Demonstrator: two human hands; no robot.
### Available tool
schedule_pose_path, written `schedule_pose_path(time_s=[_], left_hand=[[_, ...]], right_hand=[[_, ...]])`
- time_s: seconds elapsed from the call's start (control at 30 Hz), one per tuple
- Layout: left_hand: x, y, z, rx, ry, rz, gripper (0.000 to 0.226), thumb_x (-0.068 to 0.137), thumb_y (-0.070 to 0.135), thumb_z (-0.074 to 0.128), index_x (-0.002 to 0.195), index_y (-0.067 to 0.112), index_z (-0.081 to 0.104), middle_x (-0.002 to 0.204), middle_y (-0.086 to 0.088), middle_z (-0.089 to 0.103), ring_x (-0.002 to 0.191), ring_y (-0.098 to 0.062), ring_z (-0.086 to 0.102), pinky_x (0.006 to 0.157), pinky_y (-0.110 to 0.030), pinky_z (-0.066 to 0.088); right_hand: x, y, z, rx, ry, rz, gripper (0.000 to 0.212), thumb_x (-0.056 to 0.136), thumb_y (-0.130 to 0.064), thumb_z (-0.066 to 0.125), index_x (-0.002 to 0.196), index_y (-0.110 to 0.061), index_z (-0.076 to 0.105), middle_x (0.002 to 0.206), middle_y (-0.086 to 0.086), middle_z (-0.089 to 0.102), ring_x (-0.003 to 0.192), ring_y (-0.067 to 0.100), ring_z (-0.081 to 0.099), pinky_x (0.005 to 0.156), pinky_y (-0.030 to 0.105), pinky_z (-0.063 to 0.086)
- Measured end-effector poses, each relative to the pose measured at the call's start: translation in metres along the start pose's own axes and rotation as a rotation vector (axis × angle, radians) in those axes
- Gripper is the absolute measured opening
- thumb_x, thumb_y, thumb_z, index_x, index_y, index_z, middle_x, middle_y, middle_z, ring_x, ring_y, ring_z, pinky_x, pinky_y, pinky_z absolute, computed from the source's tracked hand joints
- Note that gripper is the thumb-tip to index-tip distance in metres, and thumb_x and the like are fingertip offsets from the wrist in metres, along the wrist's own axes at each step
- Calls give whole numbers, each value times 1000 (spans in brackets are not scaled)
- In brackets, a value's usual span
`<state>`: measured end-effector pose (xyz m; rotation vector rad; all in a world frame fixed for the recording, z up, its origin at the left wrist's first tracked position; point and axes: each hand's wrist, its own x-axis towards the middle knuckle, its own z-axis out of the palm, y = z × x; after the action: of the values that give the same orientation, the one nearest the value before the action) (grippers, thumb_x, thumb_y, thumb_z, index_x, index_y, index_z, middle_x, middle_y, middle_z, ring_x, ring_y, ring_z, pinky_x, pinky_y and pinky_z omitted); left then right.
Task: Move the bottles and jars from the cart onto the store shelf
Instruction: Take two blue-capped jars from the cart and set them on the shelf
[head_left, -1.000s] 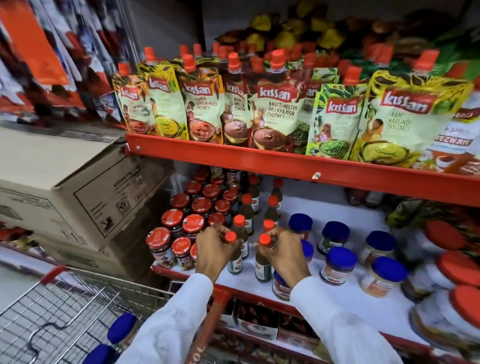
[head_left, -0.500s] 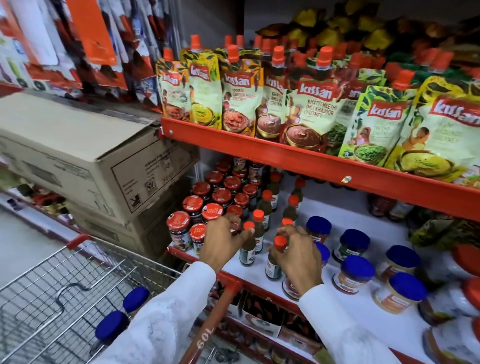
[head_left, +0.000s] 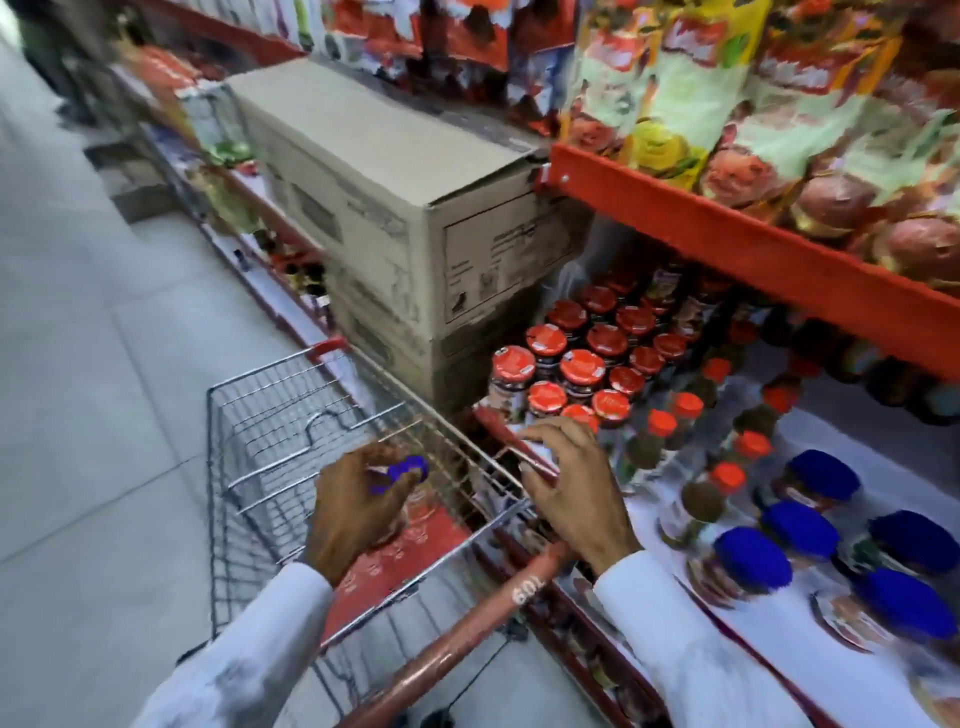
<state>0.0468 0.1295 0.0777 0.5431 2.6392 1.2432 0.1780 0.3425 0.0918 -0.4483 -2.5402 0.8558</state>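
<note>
Left hand (head_left: 358, 512) is down in the cart (head_left: 270, 415), fingers curled around a blue-capped jar (head_left: 402, 470); looks like a grip, though blur hides the contact. Right hand (head_left: 569, 483) hovers over the cart's edge by the shelf (head_left: 857, 499), fingers spread, holding nothing. Jar likely glass: rigid, some weight, smooth sides, breakable if knocked on the wire. Best hold is around the body just under the cap, not by the cap alone. Free spot on the shelf is among the blue-capped jars (head_left: 753, 561) at right.
</note>
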Motion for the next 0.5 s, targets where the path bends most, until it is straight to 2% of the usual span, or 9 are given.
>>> schedule_pose_path(time_s=[0.07, 0.17, 0.23, 0.3, 0.37, 0.43, 0.5], left_hand=[[-2, -35, -10, 12, 8, -85, 20, 75, 22, 82, 93, 17, 74, 80, 0, 75, 69, -10, 68, 57, -7, 44], [0, -81, -11, -1, -15, -194, 31, 72, 24, 84, 100, 18, 72, 94, -5, 78, 74, -16, 71, 64, -27, 56], [6, -101, -5, -21, -38, -253, 42, 70, 20, 85, 108, 12, 69, 103, -9, 76, 79, -21, 70, 63, -23, 50], [15, -111, 5, -32, -49, -307, 60, 65, 26, 86, 118, 8, 65, 111, -12, 73, 88, -28, 69, 70, -26, 51], [25, -121, 18, -79, -72, -389, 78, 60, 32, 85, 128, 8, 56, 122, -14, 68, 100, -33, 67, 85, -37, 55], [29, -125, 28, -160, -85, -501, 80, 63, 23, 88, 131, 7, 49, 128, -15, 64, 108, -33, 64, 92, -42, 53], [31, -126, 38, -228, -78, -587, 71, 66, 15, 87, 126, 6, 50, 125, -14, 65, 107, -31, 64, 87, -36, 51]], right_hand=[[11, -5, 34, 23, -122, -38, 42, 73, -9, 71, 113, -22, 65, 117, 2, 63, 113, 16, 56, 100, 22, 40], [27, -2, 83, 48, -315, 1, 48, 71, -7, 71, 117, -18, 63, 115, 6, 64, 108, 20, 60, 92, 17, 39], [38, 1, 112, 32, -441, 56, 52, 72, -8, 73, 123, -13, 60, 118, 11, 65, 109, 26, 62, 89, 17, 38], [51, 4, 136, 4, -529, 113, 58, 74, -8, 75, 128, -7, 55, 123, 16, 66, 114, 31, 62, 91, 22, 39], [63, 6, 158, 6, -601, 197, 66, 75, -8, 76, 136, -6, 48, 131, 17, 62, 122, 32, 58, 100, 30, 40], [70, 6, 176, 40, -650, 317, 75, 76, -10, 78, 142, -10, 41, 139, 12, 58, 127, 30, 54, 106, 38, 42], [73, 14, 195, 90, -649, 443, 80, 73, -12, 81, 142, -18, 40, 140, 6, 56, 128, 27, 54, 108, 43, 43]])
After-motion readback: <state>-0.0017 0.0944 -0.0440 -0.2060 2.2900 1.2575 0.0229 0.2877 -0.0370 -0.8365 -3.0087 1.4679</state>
